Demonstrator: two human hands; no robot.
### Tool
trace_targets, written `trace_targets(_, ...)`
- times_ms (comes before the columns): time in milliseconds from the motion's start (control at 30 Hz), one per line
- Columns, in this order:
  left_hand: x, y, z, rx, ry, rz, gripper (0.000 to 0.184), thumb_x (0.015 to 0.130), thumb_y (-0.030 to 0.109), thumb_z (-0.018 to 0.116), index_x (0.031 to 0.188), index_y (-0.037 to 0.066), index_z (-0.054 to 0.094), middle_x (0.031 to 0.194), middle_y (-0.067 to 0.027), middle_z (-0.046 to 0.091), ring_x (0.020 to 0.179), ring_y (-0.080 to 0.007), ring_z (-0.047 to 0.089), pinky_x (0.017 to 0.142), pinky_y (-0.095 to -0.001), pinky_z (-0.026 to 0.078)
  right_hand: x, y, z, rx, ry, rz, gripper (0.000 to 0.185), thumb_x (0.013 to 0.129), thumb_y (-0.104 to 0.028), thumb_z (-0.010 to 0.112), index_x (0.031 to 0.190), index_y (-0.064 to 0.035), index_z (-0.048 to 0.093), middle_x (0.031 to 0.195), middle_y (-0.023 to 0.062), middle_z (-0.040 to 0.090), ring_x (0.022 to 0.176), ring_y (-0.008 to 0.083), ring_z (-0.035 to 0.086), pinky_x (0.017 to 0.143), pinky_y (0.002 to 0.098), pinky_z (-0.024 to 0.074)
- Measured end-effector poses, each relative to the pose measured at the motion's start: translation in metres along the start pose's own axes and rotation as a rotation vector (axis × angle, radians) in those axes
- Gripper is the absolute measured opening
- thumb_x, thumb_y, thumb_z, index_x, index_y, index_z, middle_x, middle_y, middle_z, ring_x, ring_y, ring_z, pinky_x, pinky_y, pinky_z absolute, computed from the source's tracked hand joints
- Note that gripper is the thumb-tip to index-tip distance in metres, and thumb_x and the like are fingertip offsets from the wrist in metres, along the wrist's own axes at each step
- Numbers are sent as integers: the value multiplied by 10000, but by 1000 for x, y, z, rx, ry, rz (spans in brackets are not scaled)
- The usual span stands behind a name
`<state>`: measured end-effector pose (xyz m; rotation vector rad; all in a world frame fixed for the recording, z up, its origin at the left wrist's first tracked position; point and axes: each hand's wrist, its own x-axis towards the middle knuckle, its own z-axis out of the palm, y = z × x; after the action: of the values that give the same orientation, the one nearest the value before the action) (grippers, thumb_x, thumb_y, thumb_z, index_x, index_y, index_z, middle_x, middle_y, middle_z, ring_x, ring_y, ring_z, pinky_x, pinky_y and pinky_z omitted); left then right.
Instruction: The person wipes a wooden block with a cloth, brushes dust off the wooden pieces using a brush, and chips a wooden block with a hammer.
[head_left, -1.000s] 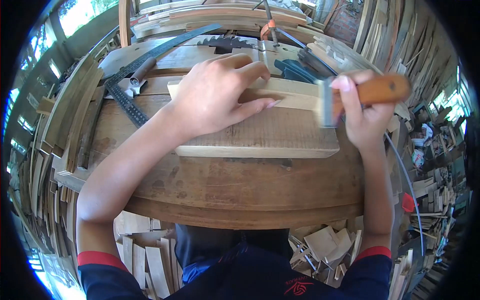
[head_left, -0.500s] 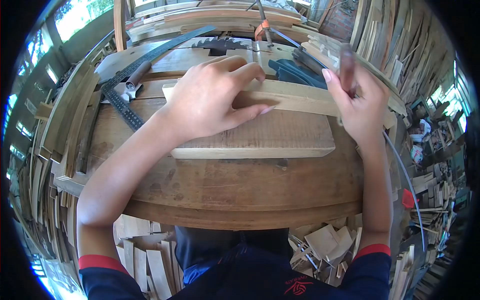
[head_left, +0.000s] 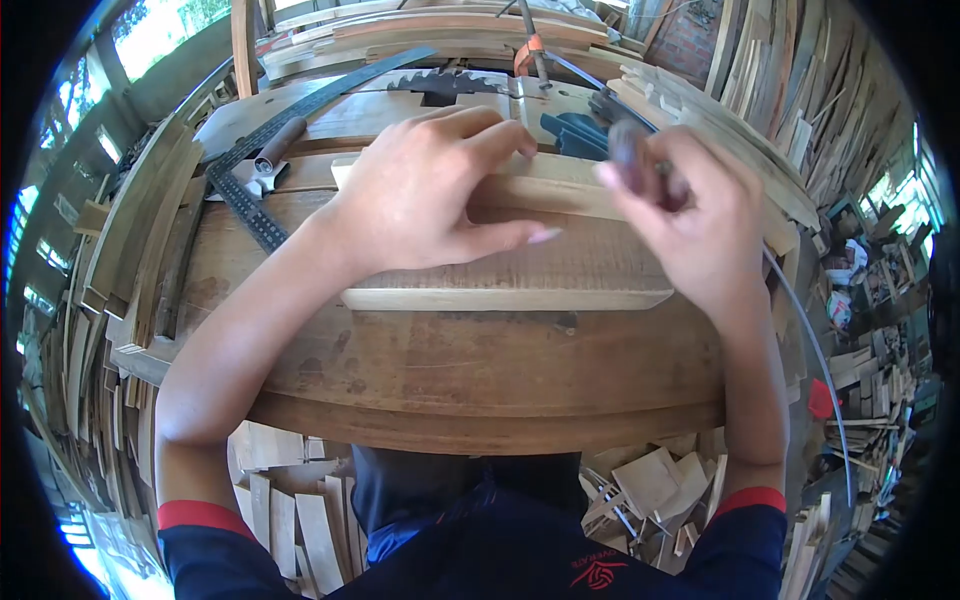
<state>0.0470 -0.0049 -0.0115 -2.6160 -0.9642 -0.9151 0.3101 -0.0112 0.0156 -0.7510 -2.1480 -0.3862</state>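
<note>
My left hand [head_left: 430, 195] bears down on a pale wooden strip [head_left: 560, 195], its fingers curled over the far side and its thumb stretched along the near side. In front of the strip a wide wooden board [head_left: 560, 255] lies flat on the bench. My right hand [head_left: 705, 210] is closed round a tool with a dark brown handle [head_left: 640, 165], above the strip's right end. Motion smears the handle, and the tool's working end cannot be made out. Left of my left hand rest a metal carpenter's square [head_left: 245, 205] and a brown-handled tool [head_left: 283, 142].
A toothed saw blade [head_left: 450, 84] shows at the back of the wooden bench [head_left: 480, 370]. Dark green cloth [head_left: 577, 134] lies behind the strip. An orange clamp [head_left: 530, 52] stands at the back. Lumber stacks surround the bench, with offcuts [head_left: 650, 485] below it.
My right hand has moved left and slightly down with the brown-handled tool, over the strip's right end. My left hand has stayed in nearly the same place on the wood.
</note>
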Motion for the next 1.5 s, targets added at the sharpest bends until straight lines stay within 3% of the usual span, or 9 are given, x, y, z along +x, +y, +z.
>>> trace_targets(267, 8, 11, -9, 185, 162, 207, 509, 808, 365, 789, 1222, 107, 642, 1060, -92, 583, 988, -288, 591, 842, -384, 429, -8, -21, 26, 1081, -94, 142, 331, 872, -95, 809, 1157, 9, 677, 1169, 136, 704, 1058, 234, 723, 1001, 367, 600)
trace_targets(433, 4, -10, -18, 66, 93, 96, 260, 1028, 305, 615, 1079, 60, 686, 654, -17, 650, 526, -162, 627, 660, -414, 511, -1, 19, 15, 712, -88, 39, 391, 927, -232, 772, 1221, 7, 677, 1210, 172, 709, 1094, 280, 709, 995, 416, 563)
trace_targets(567, 2, -18, -51, 625, 16, -6, 234, 959, 249, 679, 1114, 83, 623, 629, -87, 638, 543, -221, 642, 535, -376, 534, -18, 44, 10, -60, -160, 37, 495, 895, -388, 791, 1135, 36, 698, 1102, 204, 725, 1032, 355, 703, 958, 433, 531)
trace_targets(667, 2, -8, -39, 677, -127, -316, 251, 952, 262, 685, 1103, 85, 594, 685, -113, 661, 573, -276, 660, 568, -398, 549, -3, 42, -4, 101, -573, 365, 527, 865, -427, 812, 1059, 54, 718, 1050, 213, 730, 964, 379, 688, 918, 448, 528)
trace_targets(900, 8, 8, 3, -252, 141, 100, 332, 1034, 336, 625, 1234, 71, 602, 828, -78, 707, 638, -261, 699, 570, -374, 533, -11, 41, 21, 238, -316, 177, 450, 815, -335, 859, 984, 56, 715, 992, 206, 717, 934, 358, 673, 849, 414, 535)
trace_targets(1000, 5, 6, -7, -366, 82, -167, 325, 1028, 316, 628, 1184, 30, 627, 742, -48, 684, 583, -156, 661, 521, -317, 499, -12, 41, 23, 246, -213, 32, 402, 776, -266, 890, 964, 41, 712, 996, 187, 717, 937, 345, 675, 850, 409, 538)
trace_targets(1033, 5, -6, -14, -271, 180, -104, 302, 1022, 282, 619, 1088, -8, 669, 646, -20, 640, 559, -77, 618, 503, -262, 466, -12, 42, 24, 235, -183, -11, 393, 767, -249, 897, 959, 36, 706, 1000, 180, 718, 936, 342, 676, 852, 412, 539)
trace_targets(1300, 0, -50, -55, 60, 155, -416, 405, 1021, 270, 585, 734, -17, 588, 510, -59, 535, 475, -144, 545, 499, -332, 414, -14, 54, 23, 243, -150, 34, 344, 796, -202, 881, 926, 3, 637, 1001, 134, 732, 938, 291, 710, 873, 389, 557)
trace_targets(1500, -2, -49, -58, 239, 127, -82, 452, 1044, 316, 585, 733, -11, 612, 519, -53, 555, 476, -152, 569, 487, -328, 429, -14, 48, 32, 468, -213, 171, 320, 837, -238, 860, 952, -20, 656, 984, 134, 739, 929, 258, 726, 892, 376, 563)
